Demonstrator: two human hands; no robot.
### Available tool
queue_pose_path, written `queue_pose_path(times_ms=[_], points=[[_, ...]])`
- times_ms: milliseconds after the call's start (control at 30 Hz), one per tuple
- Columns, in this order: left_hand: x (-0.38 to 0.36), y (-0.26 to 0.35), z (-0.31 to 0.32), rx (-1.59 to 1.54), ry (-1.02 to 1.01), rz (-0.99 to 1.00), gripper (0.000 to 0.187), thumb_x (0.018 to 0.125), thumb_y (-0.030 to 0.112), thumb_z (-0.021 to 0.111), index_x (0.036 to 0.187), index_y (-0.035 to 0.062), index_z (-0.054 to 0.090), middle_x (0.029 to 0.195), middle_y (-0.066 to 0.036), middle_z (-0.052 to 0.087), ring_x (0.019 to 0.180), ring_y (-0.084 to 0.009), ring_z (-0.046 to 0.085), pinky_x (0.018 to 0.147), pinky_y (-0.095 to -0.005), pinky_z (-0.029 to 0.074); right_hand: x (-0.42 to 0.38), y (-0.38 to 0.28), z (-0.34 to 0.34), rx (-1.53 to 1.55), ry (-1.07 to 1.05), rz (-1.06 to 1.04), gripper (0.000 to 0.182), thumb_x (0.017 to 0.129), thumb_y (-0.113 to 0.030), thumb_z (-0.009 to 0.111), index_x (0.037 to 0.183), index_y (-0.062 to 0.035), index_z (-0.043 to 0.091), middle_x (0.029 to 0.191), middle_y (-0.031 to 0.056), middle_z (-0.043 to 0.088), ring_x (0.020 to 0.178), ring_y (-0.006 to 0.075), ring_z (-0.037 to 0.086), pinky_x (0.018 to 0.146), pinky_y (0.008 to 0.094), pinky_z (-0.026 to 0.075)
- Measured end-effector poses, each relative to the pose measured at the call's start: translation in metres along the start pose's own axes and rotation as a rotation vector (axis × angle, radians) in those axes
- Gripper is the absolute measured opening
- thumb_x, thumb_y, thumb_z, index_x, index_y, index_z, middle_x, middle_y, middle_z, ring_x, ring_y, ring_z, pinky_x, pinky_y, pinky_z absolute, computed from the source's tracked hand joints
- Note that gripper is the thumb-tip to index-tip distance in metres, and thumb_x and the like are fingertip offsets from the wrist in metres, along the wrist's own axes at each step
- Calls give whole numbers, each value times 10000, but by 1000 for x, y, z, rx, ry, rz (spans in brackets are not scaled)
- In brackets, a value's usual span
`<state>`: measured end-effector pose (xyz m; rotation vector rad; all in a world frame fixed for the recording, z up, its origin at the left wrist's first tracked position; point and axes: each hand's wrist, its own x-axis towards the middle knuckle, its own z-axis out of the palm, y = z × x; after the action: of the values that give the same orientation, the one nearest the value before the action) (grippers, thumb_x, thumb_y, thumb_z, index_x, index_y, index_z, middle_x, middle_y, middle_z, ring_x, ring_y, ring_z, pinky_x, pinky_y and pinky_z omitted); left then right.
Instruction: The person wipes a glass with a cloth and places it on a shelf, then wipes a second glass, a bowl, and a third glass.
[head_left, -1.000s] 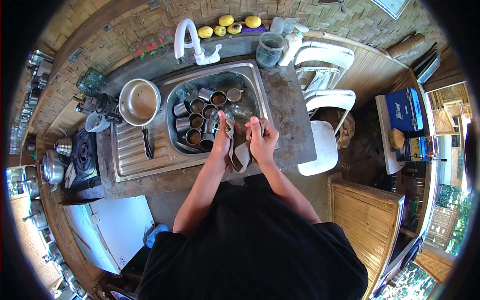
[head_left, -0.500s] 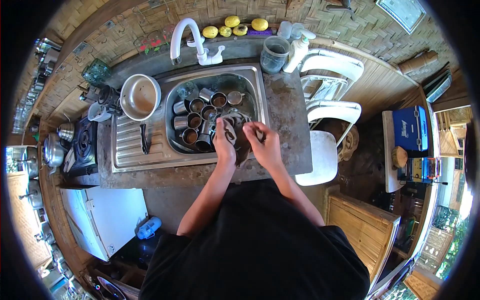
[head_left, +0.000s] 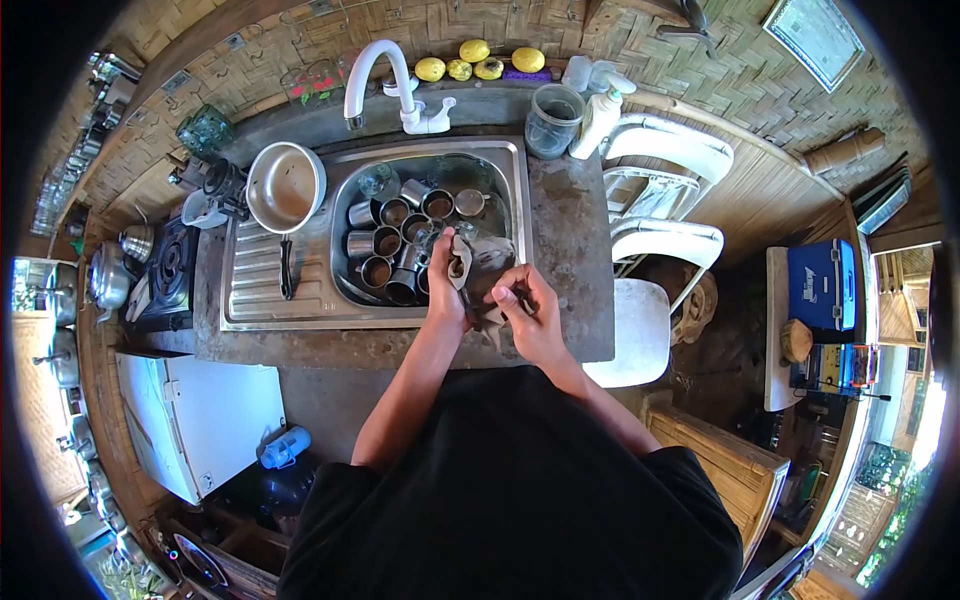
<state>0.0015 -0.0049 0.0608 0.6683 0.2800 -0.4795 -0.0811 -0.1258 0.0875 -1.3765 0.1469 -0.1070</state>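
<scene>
A brown-stained, greyish cloth point(head_left: 490, 256) hangs between my hands over the front right part of the metal sink point(head_left: 520, 190). My left hand point(head_left: 443, 285) is closed on its gathered left side, thumb up. My right hand point(head_left: 528, 314) has curled fingers pinching the cloth at its lower right. Part of the cloth is hidden behind the fingers. Several metal mugs point(head_left: 413, 228) crowd the basin just left of my hands, some holding brown residue. A clear glass point(head_left: 379, 180) lies at the basin's back left.
A pan point(head_left: 286, 188) rests on the drainboard point(head_left: 258, 290) at left. Behind the sink stand a white faucet point(head_left: 425, 118) and several yellow fruits point(head_left: 474, 50). A plastic container point(head_left: 554, 120) and pump bottle point(head_left: 600, 118) are back right, beside white chairs point(head_left: 665, 240).
My right hand has turned and moved slightly down, its fingers curling more tightly. The cloth is spread wider between my hands. The camera view has shifted a little.
</scene>
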Motion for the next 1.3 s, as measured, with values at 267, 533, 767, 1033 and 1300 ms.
queue_pose_path(times_ms=[267, 533, 767, 1033, 1300], points=[[12, -8, -30, 449, 27, 375, 555, 1053, 522, 461, 1109, 9, 664, 977, -95, 716, 812, -166, 707, 750, -308, 573, 6, 0, -13, 484, 6, 180, 121, 1015, -187, 651, 976, -89, 593, 905, 14, 650, 869, 119, 634, 819, 267, 469], [-19, -21, 10, -286, -10, -99, 555, 1030, 554, 459, 1246, 81, 652, 1201, -105, 702, 1134, -267, 659, 1027, -428, 499, 15, -2, -3, -20, 189, -103, 220, 1020, -185, 636, 1157, -12, 621, 1097, 122, 722, 1094, 159, 647, 1024, 342, 447], [-6, 7, 17, -326, -63, 17, 572, 1026, 508, 396, 1259, 51, 649, 1153, -123, 710, 1034, -296, 681, 936, -435, 540, -3, -11, 0, -752, -62, -480, 276, 1013, -89, 530, 1275, -40, 603, 1308, 91, 665, 1349, 288, 540, 1215, 575, 136], [-11, -9, 31, -46, 82, 173, 699, 1014, 616, 380, 1239, 11, 646, 1142, -137, 711, 993, -284, 690, 922, -400, 536, -16, -4, 21, 110, 65, -89, 346, 1102, -196, 443, 1326, 29, 579, 1274, 150, 667, 1304, 228, 558, 1162, 347, 316], [-8, -32, 15, 83, 120, 159, 677, 1021, 653, 363, 1113, 56, 668, 1022, -88, 712, 933, -237, 684, 878, -353, 527, -7, -12, 11, 506, 144, 219, 426, 1105, -292, 460, 1299, 72, 568, 1293, 177, 678, 1161, 178, 628, 1100, 327, 395]])
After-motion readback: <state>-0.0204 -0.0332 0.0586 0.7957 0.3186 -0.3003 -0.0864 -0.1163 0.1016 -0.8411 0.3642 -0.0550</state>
